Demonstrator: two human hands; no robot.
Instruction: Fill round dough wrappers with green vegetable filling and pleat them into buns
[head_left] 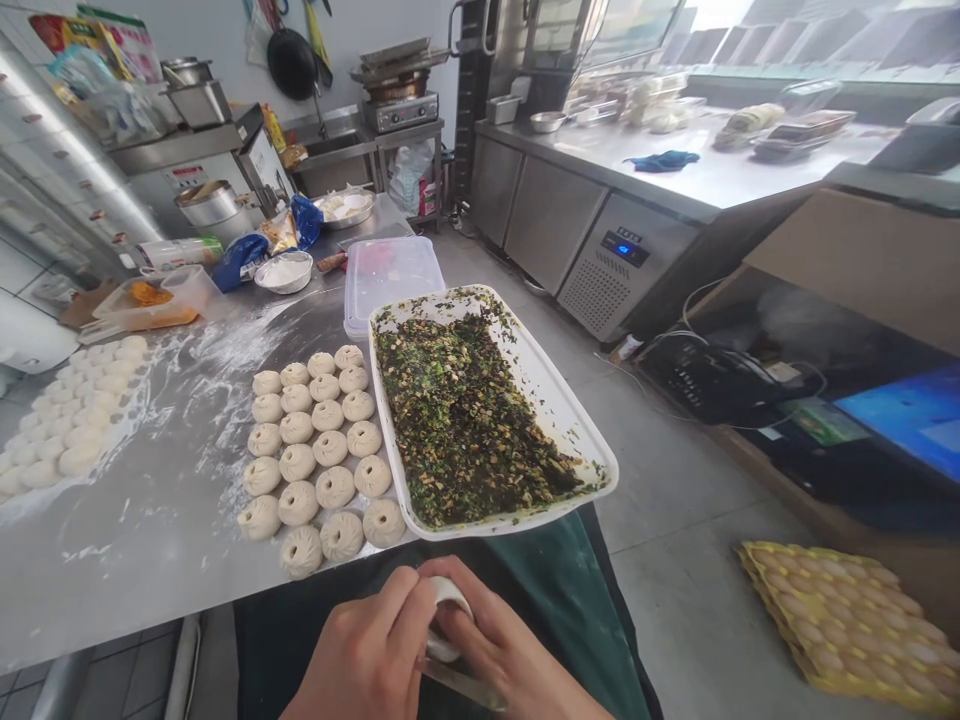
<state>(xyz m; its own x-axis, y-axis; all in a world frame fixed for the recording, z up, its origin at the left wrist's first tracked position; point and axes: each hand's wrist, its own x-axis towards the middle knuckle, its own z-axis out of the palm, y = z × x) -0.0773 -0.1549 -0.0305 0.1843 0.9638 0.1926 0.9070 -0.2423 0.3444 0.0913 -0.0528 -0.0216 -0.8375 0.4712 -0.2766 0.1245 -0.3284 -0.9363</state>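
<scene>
My left hand (371, 650) and my right hand (510, 655) are close together below the table edge, both closed around a small white piece of dough (450, 610). A thin flat metal tool (461, 685) shows between them under the dough. Just above the hands, a white tray (570, 410) holds chopped dark green filling (465, 410). Left of it, several pleated buns (319, 450) sit in rows on the floured steel table (150, 520).
Dough balls (67, 420) lie at the table's left. A lidded plastic box (390, 270), bowls and bags stand at the far end. Steel counters (675, 180) run along the right. Egg trays (847, 620) rest on the floor at right. My green apron (570, 600) hangs below.
</scene>
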